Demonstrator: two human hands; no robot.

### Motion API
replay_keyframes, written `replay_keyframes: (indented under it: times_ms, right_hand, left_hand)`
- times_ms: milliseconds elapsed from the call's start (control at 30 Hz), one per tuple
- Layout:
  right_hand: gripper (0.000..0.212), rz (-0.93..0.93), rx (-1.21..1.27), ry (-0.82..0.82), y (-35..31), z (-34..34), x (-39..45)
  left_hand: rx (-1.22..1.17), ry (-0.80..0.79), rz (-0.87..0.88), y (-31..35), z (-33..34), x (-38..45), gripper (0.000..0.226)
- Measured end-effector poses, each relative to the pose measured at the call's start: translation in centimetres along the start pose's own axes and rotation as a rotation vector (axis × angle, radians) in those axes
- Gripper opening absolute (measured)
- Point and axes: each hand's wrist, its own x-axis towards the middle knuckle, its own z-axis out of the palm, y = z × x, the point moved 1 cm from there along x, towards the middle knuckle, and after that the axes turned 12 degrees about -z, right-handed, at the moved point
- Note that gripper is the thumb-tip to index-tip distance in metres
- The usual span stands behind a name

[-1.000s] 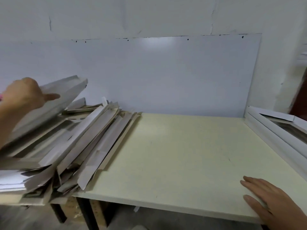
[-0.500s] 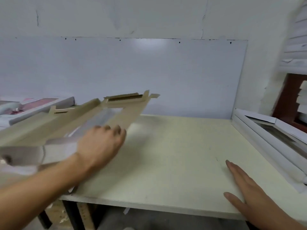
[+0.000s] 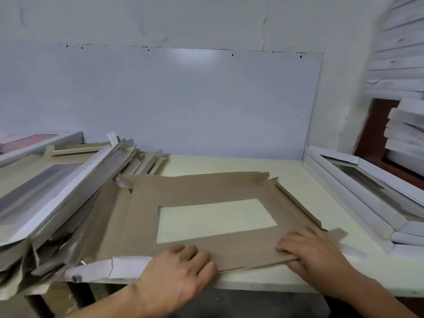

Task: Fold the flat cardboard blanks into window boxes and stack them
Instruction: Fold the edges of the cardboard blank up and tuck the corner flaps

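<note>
Blank (image 3: 206,193) lies brown side up on the bench (image 3: 286,180); both hands (image 3: 181,267) (image 3: 314,249) press its near edge, fingers (image 3: 286,243) curled, ready for folding.

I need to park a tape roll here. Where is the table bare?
Bare table lies behind the brown blank, up to the wall panel, and in a strip between blank and folded boxes. The left is crowded with the pile of blanks.
</note>
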Motion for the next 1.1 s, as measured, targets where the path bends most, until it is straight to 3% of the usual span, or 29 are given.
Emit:
replay_keyframes:
  times_ms: [67, 133, 267, 367, 533, 600, 667, 800, 867, 967, 1100]
  right_hand:
    - [0.020, -0.005, 0.110, -0.063, 0.6, 0.0, -0.7]
    - [0.015, 0.009, 0.173, -0.056, 1.0, -0.4, -1.0]
    - [0.037, 0.073, 0.298, -0.052, 1.2, -1.1, -1.2]
    - [0.039, 0.077, 0.317, -0.078, 1.3, -0.8, -1.1]
    - [0.034, 0.084, 0.317, -0.111, 1.0, -0.3, -0.8]
    - [0.034, 0.091, 0.322, -0.102, 1.1, -0.5, -0.9]
    - [0.033, 0.095, 0.319, -0.130, 1.0, -0.6, -1.2]
    - [0.016, 0.038, 0.247, -0.158, 0.1, -0.4, -0.9]
    - [0.026, 0.040, 0.246, -0.110, -0.4, -0.2, -0.4]
    - [0.044, 0.120, 0.266, -0.034, -0.2, 0.4, 0.1]
    - [0.049, 0.138, 0.184, 0.001, -0.2, 2.2, 0.6]
  left_hand:
    - [-0.044, -0.036, -0.078, -0.7, 0.1, -0.2, 0.018]
    - [-0.083, -0.074, -0.190, -1.7, 0.2, -0.5, 0.037]
    - [-0.072, -0.198, -0.325, -3.9, 0.2, -0.6, 0.054]
    - [-0.128, -0.265, -0.310, -5.2, 0.6, -0.5, 0.061]
    - [-0.287, -0.654, -0.262, -7.0, 1.7, 1.0, 0.085]
    - [-0.369, -0.728, -0.243, -7.3, 1.5, 1.6, 0.077]
    - [-0.449, -0.790, -0.215, -6.8, 1.3, 1.7, 0.051]
    - [-0.450, -0.708, -0.183, -2.9, 1.6, 2.2, 0.028]
    - [-0.455, -0.641, -0.223, -0.8, 2.4, 2.8, 0.024]
    - [-0.326, -0.588, -0.309, 0.4, 4.1, 2.9, 0.049]
    - [-0.228, -0.556, -0.401, 0.8, 5.6, 2.9, 0.065]
